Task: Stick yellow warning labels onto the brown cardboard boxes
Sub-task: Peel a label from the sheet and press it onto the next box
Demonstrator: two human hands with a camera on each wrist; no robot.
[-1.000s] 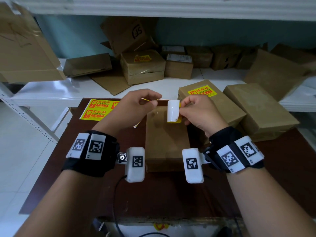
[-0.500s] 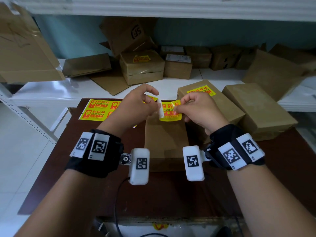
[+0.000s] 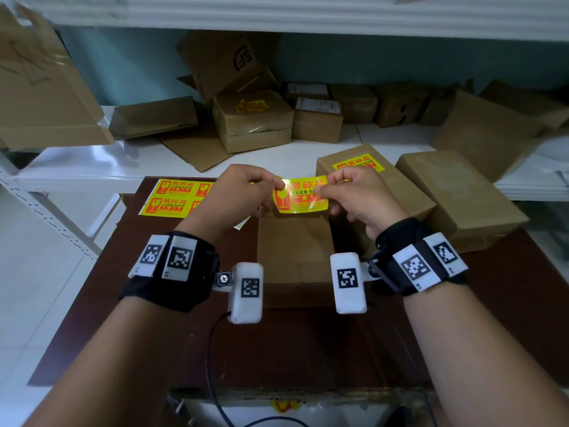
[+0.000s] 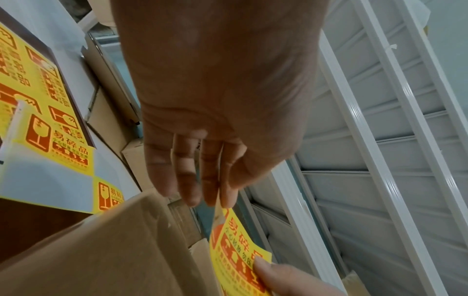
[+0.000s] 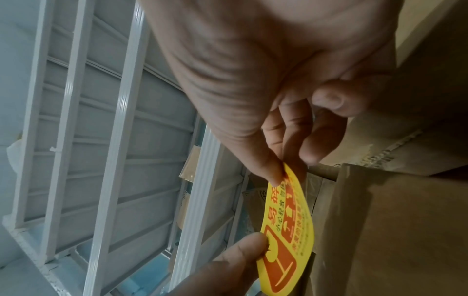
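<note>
Grip: left hand [image 3: 243, 192] pinches the left end of one yellow warning label [image 3: 303, 195] between thumb and forefinger; right hand [image 3: 357, 195] pinches its right end the same way. Label is stretched flat between the hands, printed face up, in the air above the far end of a plain brown cardboard box [image 3: 294, 257] on the dark brown table [image 3: 308, 346]. Half a second ago the label was partly curled with white backing showing; it is now unrolled to full width and no backing is visible.

Label sheet [image 3: 175, 198]: on the table to the left, several labels remaining.

Labelled box [image 3: 369, 177]: behind the right hand, yellow label on top.

Unlabelled box [image 3: 458, 192]: further right.

White shelf [image 3: 277, 158]: beyond the table, with more cardboard boxes, one small box [image 3: 252, 118] labelled.
</note>
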